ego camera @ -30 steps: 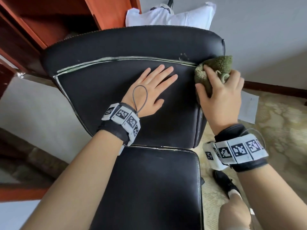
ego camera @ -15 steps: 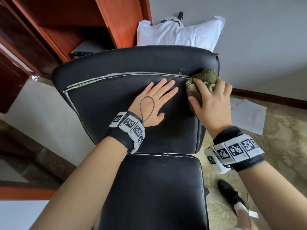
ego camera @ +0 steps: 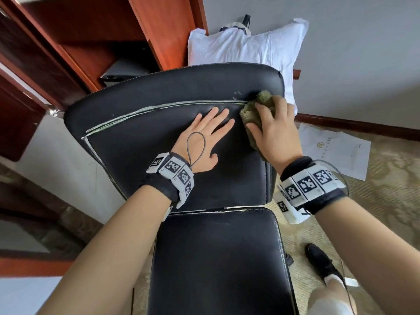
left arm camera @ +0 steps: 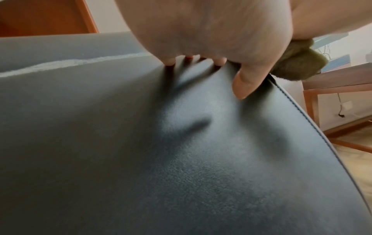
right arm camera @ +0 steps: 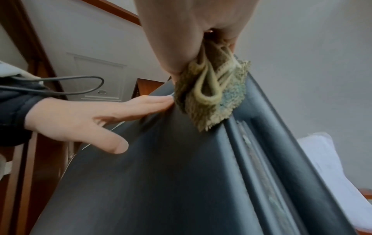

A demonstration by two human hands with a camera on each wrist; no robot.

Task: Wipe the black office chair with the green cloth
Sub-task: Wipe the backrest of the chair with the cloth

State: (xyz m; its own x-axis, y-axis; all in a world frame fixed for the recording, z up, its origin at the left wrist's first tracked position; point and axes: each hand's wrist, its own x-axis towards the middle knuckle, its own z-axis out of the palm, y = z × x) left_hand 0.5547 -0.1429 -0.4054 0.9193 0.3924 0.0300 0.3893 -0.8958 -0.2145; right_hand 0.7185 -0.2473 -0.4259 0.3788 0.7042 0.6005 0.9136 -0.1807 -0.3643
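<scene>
We are rubbing the chair back's top right corner, right hand clutching the cloth; left hand, fingers spread, is bracing beside it; the seat looks unwiped.

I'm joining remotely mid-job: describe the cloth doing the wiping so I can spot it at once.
Start at the black office chair in the middle of the head view and follow the pale seam across its backrest to the right end. There the right hand grips a bunched green cloth against the leather. It is the only fuzzy, olive-green thing; the white pillow behind is smooth.
</scene>
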